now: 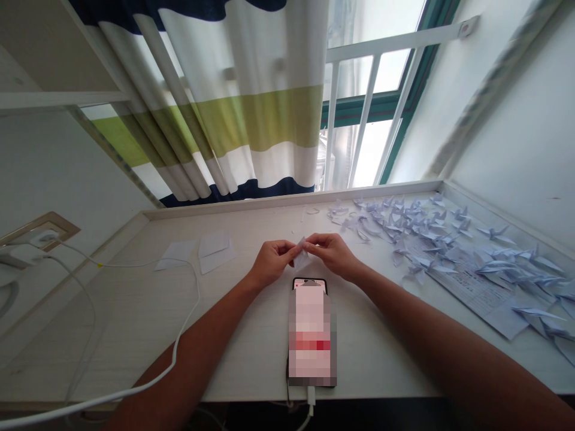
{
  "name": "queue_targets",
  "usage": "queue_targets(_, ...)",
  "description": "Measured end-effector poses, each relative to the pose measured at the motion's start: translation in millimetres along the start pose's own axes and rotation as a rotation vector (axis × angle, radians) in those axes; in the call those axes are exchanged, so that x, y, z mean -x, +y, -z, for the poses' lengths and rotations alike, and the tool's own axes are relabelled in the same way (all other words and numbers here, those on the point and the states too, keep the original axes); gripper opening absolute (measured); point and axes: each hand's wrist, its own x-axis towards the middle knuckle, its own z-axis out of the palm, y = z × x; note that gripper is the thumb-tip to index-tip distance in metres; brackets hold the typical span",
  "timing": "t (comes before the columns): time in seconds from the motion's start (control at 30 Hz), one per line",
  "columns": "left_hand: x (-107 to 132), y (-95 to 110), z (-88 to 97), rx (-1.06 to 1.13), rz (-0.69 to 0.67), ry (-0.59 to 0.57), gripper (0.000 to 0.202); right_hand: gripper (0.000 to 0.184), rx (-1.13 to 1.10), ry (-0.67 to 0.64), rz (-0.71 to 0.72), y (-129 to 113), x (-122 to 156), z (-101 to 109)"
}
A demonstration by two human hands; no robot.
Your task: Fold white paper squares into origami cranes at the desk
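Note:
Between my two hands is a small folded piece of white paper (302, 258), held upright just above the desk. My left hand (273, 261) pinches its left side between thumb and fingers. On the other side, my right hand (330, 251) grips the upper right edge with its fingertips. The fingers cover part of the paper, so its exact folds are hard to make out. Right below the hands lies a phone (311, 332) with a lit, blurred screen and a cable plugged into its lower end.
Many folded paper cranes (422, 233) crowd the right side of the desk (251, 335), some on a printed sheet (483, 293). Flat paper squares (215, 248) lie at left. A white charging cable (197, 293) loops over my left forearm from a wall socket (49, 233). A curtain (260, 120) hangs behind.

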Motion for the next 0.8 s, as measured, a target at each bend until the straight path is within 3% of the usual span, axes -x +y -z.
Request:
queue_targets(0.27, 2.1, 3.8, -2.7, 0.103, 0.013, 0.010, 0.046, 0.029, -0.073, 0.048, -0.029, -1.8, 0.3, -2.0)
queue_targets(0.4, 4.6, 9.2, -8.4, 0.180, 0.073, -0.069, 0.049, 0.030, -0.158, 0.133, -0.039, -5.1, 0.7, -6.3)
queue_targets(0.5, 6.0, 12.1, -11.7, 0.188, 0.075, -0.040, 0.050, 0.032, -0.162, 0.170, -0.066, -5.2, 1.8, -9.8)
queue_targets(0.8, 5.8, 16.0, -7.6, 0.242, 0.084, -0.058, 0.048, 0.029, -0.087, 0.033, 0.010, -6.1, 2.3, -1.8)
